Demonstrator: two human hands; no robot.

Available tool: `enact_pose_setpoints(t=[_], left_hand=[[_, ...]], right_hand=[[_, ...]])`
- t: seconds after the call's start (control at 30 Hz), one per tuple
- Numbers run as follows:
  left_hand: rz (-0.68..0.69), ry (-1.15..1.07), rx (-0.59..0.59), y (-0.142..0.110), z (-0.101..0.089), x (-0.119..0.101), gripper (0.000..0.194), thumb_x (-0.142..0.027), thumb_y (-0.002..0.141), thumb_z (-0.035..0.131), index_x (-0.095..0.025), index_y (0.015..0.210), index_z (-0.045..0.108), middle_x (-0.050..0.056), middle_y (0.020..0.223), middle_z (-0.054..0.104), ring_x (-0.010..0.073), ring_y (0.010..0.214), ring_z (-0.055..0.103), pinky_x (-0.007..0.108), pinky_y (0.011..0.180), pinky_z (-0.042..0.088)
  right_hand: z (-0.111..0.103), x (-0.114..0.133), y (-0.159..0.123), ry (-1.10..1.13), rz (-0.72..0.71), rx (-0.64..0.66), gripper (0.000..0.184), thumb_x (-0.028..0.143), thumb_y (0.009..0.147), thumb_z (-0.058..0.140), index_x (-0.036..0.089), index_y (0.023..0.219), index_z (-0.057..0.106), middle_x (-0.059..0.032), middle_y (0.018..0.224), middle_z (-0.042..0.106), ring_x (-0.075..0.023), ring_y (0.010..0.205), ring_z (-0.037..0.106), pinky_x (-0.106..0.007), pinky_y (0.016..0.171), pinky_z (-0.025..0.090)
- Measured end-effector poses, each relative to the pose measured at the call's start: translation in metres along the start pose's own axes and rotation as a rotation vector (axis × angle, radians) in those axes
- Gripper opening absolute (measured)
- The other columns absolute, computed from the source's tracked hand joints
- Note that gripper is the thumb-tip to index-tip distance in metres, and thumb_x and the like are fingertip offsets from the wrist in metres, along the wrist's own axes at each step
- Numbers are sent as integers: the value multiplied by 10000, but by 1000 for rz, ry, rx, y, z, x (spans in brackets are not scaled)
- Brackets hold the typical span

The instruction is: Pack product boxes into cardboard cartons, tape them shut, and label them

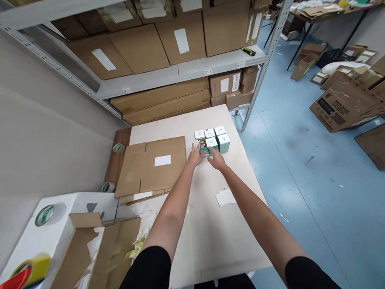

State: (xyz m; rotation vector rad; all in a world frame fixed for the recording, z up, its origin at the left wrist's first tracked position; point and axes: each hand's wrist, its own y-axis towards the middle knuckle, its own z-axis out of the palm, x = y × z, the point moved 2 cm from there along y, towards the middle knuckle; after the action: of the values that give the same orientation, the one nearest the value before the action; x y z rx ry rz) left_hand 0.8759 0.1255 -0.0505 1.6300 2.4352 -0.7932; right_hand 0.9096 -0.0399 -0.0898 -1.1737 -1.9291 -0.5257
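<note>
Several small white-and-green boxes (223, 142) stand together in two rows on the white table. The front-left small box (204, 151) has a green and pink front, and its top looks open, with something brownish inside that is too small to make out. My left hand (195, 156) is at its left side, fingertips against its edge. From the right, my right hand (217, 159) reaches the front of the same box and its neighbour, fingers bent against them. Between them, my two hands hold the front-left box; parts of the fingertips are hidden.
Flattened cardboard cartons (166, 170) lie left of my hands, and a white paper (226, 197) lies nearer me. An opened carton (85, 249), a tape roll (45, 215) and a tape dispenser (26, 274) are at lower left. A shelf rack (190, 71) with cartons stands behind the table.
</note>
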Motion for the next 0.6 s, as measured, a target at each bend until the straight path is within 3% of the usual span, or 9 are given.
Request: enact_pose_setpoints(t=[0.1,0.2,0.33,0.43,0.6], left_hand=[[-6,-14,45,8,7,11,910,-210,834,748,-400,1633,355,47,1798,29,380,1386,566,447,1085,503],[61,-70,-17,5,14,21,776,-141,861,673,-339,1574,439,52,1791,109,333,1347,605,422,1089,502],[115,-153,-101,-4,23,30,695,-56,847,603,-266,1500,496,78,1727,327,292,1360,599,398,1118,480],[155,-206,-131,-10,28,32,691,-32,848,578,-280,1489,508,62,1597,529,265,1342,612,383,1111,485],[121,-261,-163,-25,36,33,667,-64,883,578,-319,1497,523,44,1368,710,238,1173,703,357,1036,524]], right_hand=[[16,-3,8,37,16,24,743,244,892,623,191,1606,423,-138,1546,547,-323,1416,517,-486,1182,455],[31,-9,12,81,28,43,738,235,894,597,200,1609,418,-130,1560,540,-315,1424,518,-481,1184,459],[53,-12,14,106,33,56,772,208,886,567,212,1634,376,-124,1637,451,-309,1497,446,-488,1201,444],[66,-9,12,46,71,64,752,189,897,536,145,1631,377,-175,1674,380,-334,1529,400,-503,1220,412],[72,-1,3,-8,34,-6,707,122,885,469,122,1591,436,-185,1587,486,-312,1488,442,-489,1233,388]])
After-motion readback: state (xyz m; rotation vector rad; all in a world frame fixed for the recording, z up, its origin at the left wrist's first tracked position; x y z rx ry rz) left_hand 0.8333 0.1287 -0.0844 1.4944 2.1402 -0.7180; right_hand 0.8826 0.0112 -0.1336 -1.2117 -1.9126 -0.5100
